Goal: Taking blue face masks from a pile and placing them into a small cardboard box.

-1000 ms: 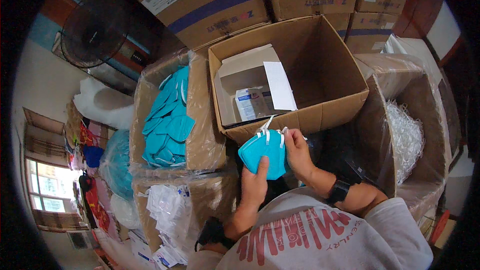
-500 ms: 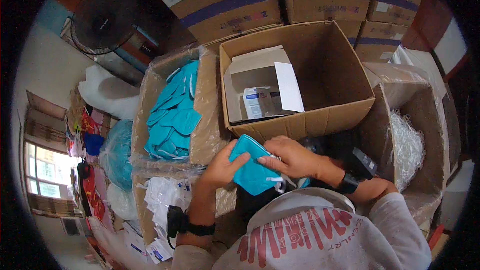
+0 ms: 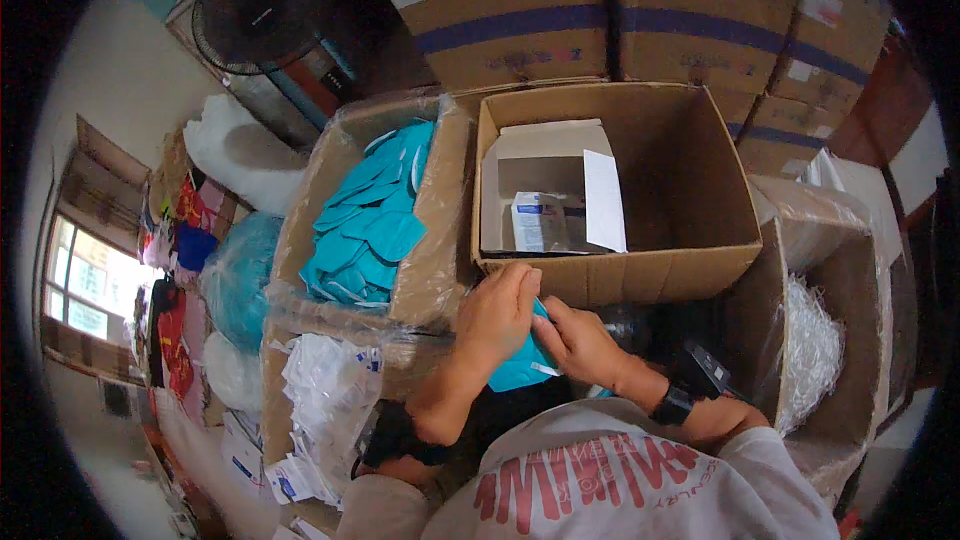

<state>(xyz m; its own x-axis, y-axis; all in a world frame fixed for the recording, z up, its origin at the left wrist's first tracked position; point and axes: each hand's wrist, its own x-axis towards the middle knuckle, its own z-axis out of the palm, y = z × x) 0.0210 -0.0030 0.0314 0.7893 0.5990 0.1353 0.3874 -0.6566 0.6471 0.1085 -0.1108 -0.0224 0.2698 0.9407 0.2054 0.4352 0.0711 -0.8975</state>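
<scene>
In front of my body, both hands hold one teal folded face mask (image 3: 520,372). My left hand (image 3: 495,315) is closed over its upper edge, the back of the hand covering much of the mask. My right hand (image 3: 588,342) grips the mask's right edge, thumb on the near face. A short white strip shows at the mask's lower right corner. Just beyond my hands stands an open cardboard box (image 3: 620,275), holding a smaller open white carton (image 3: 604,202) with a white-and-blue packet (image 3: 540,225) inside.
Left of it, a plastic-lined box (image 3: 440,210) holds many teal masks (image 3: 360,230). Nearer lie white printed packets (image 3: 325,390). At right, another box (image 3: 860,340) contains white elastic-like strands (image 3: 808,350). Stacked cartons (image 3: 700,30) and a fan (image 3: 265,10) stand behind.
My left hand has moved up and over the mask's top edge, covering more of it. The mask has turned and shows less of its face. The whole view has shifted.
</scene>
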